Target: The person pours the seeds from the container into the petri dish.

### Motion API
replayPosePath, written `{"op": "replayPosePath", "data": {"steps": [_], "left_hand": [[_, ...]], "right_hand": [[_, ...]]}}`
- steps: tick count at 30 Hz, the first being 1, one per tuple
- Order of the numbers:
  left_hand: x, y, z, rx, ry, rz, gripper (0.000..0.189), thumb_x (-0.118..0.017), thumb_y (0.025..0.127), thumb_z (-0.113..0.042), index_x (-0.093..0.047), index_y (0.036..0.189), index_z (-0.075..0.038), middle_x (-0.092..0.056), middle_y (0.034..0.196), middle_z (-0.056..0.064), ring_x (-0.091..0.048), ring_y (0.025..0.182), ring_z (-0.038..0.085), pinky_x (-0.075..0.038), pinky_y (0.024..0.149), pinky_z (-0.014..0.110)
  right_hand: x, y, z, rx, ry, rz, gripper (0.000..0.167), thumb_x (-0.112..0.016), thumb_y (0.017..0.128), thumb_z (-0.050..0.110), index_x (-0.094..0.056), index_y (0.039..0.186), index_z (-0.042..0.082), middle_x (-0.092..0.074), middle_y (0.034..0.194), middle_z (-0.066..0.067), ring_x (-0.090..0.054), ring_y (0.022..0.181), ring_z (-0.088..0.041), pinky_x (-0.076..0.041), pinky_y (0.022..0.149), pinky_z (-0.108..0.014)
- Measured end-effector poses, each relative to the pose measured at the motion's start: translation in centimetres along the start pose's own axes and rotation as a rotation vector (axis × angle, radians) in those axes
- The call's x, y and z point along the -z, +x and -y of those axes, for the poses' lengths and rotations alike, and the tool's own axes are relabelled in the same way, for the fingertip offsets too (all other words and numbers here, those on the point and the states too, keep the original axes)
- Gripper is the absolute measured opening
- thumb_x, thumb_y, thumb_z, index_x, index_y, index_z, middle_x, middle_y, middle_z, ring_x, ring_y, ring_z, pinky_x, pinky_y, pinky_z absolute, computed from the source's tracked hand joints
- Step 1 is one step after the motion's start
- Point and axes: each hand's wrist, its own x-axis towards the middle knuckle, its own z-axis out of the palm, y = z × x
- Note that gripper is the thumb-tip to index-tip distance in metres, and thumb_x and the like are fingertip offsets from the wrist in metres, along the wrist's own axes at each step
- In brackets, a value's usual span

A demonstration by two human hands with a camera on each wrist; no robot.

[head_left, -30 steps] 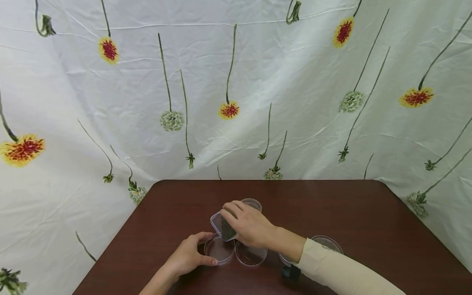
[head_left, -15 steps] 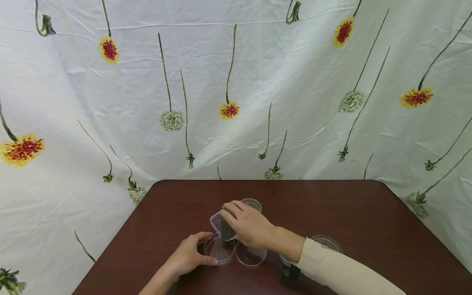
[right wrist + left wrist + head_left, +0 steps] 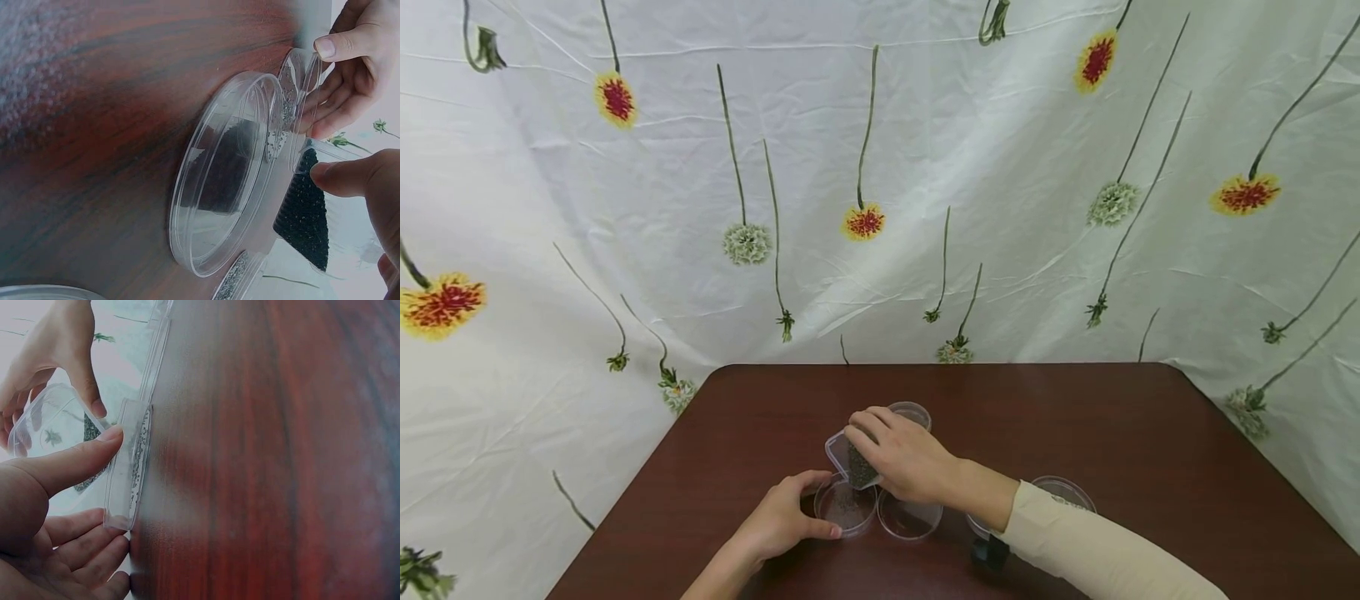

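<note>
My right hand [image 3: 910, 458] grips a clear plastic box [image 3: 304, 212] partly filled with small dark grains, tilted with one corner low over a clear petri dish [image 3: 854, 530]. My left hand [image 3: 782, 517] holds that dish by its sides, thumb at the near edge and fingers on the far side. In the left wrist view the dish [image 3: 117, 481] stands on the table with a thin scatter of grains along its bottom. Touching it on the right is a second petri dish [image 3: 178, 244] with no grains showing. My right hand hides much of the box in the head view.
Behind my right hand stands another petri dish [image 3: 913, 408], with grains visible in the right wrist view. Further petri dishes [image 3: 1063, 483] stand to the right, partly under my right sleeve. The dark red-brown table [image 3: 775, 408] ends at a flower-printed cloth [image 3: 820, 167].
More dark grains show in the dish under the box's corner. Both hands stay nearly in place; the head view has shifted slightly.
</note>
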Motion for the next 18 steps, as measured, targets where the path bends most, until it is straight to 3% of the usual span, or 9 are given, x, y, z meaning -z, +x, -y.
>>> {"op": "replayPosePath", "data": {"steps": [18], "left_hand": [[0.01, 0.00, -0.15, 0.008, 0.001, -0.002, 0.082, -0.097, 0.070, -0.021, -0.059, 0.139, 0.002, -0.060, 0.140, 0.019, -0.047, 0.134, 0.048, -0.037, 0.106, 0.068]], "right_hand": [[0.18, 0.15, 0.21, 0.021, -0.031, 0.006, 0.072, -0.086, 0.084, 0.024, -0.050, 0.144, 0.007, -0.050, 0.141, -0.009, -0.047, 0.131, -0.023, -0.039, 0.110, -0.031]]}}
